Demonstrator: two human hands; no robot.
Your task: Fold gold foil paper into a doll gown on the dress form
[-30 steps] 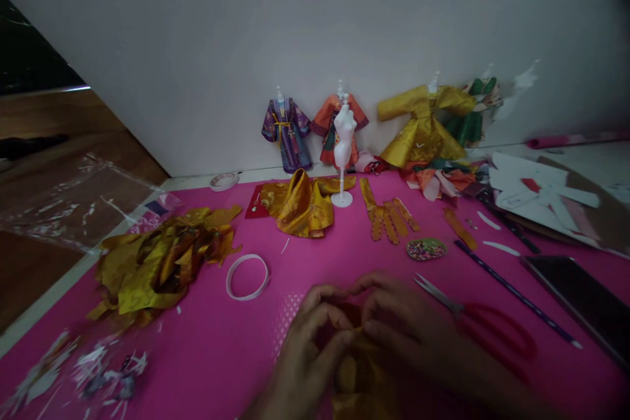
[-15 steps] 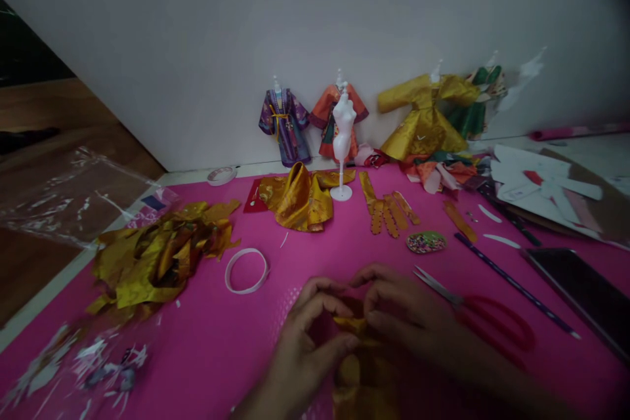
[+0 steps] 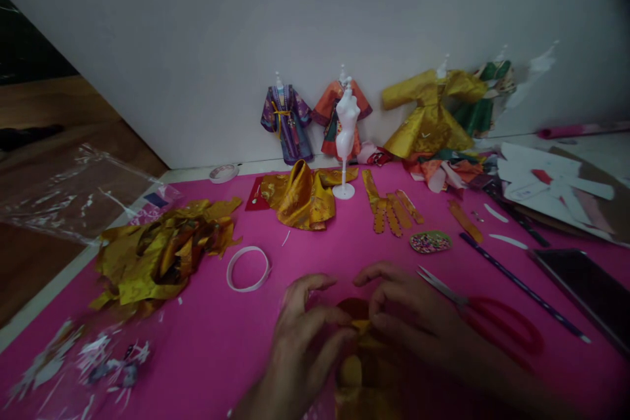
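Note:
Low in the middle of the head view, a strip of gold brocade fabric (image 3: 367, 374) runs toward me over the pink mat (image 3: 207, 348). At its top edge my left hand (image 3: 308, 331) pinches the cloth between thumb and index finger. My right hand (image 3: 408, 312) closes on the same edge from the other side, its index finger raised a little. The fingertips of both hands nearly meet there, and shadow blurs the lower part of the cloth. Scissors with red handles (image 3: 504, 325) lie just right of my right hand. A white ring of tape (image 3: 249, 269) lies left of my left hand.
Gold fabric scraps (image 3: 162, 256) are heaped at left. A bare white mannequin (image 3: 347, 125) stands behind gold cut pieces (image 3: 388, 210) and a green pin case (image 3: 430, 241). Dressed mannequins line the wall. At right lie a dark pencil (image 3: 524, 287), a phone (image 3: 585, 289) and paper patterns (image 3: 546, 177).
My left fingers have shifted slightly right along the cloth's top edge and come closer to my right fingertips. The view has shifted slightly; both hands keep their grip.

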